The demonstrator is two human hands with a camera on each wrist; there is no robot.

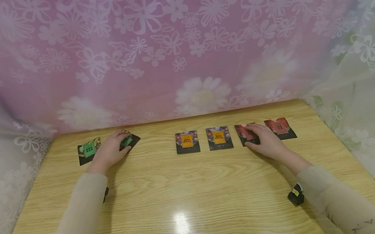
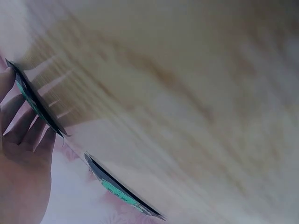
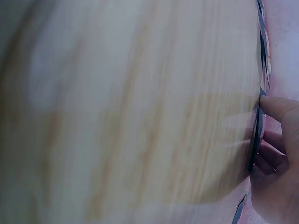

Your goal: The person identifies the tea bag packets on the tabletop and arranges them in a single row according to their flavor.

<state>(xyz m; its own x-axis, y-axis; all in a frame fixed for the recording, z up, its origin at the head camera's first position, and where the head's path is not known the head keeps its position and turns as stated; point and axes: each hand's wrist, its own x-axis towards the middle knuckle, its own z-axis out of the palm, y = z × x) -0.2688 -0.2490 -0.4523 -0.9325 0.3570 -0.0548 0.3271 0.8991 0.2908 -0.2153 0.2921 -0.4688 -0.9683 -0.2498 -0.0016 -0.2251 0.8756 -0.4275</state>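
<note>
My left hand (image 1: pixel 108 151) is over a black packet with a green label (image 1: pixel 126 142), thumb at its near edge and fingers across its far part. That packet lies turned at an angle; in the left wrist view, my spread fingers (image 2: pixel 21 133) touch its face. Just left of the hand sits another green-labelled packet (image 1: pixel 89 150). My right hand (image 1: pixel 266 142) holds a red-labelled packet (image 1: pixel 245 134) between thumb and fingers, partly covering it. Close by on the right lies a second red-labelled packet (image 1: pixel 281 127), its left edge near the hand.
Two packets with orange labels, one at left (image 1: pixel 187 142) and one at right (image 1: pixel 218 137), lie between the hands. All packets line the far part of the wooden table (image 1: pixel 197 187). A pink flowered curtain (image 1: pixel 164 56) hangs behind; pale flowered sheets (image 1: pixel 367 115) flank both sides.
</note>
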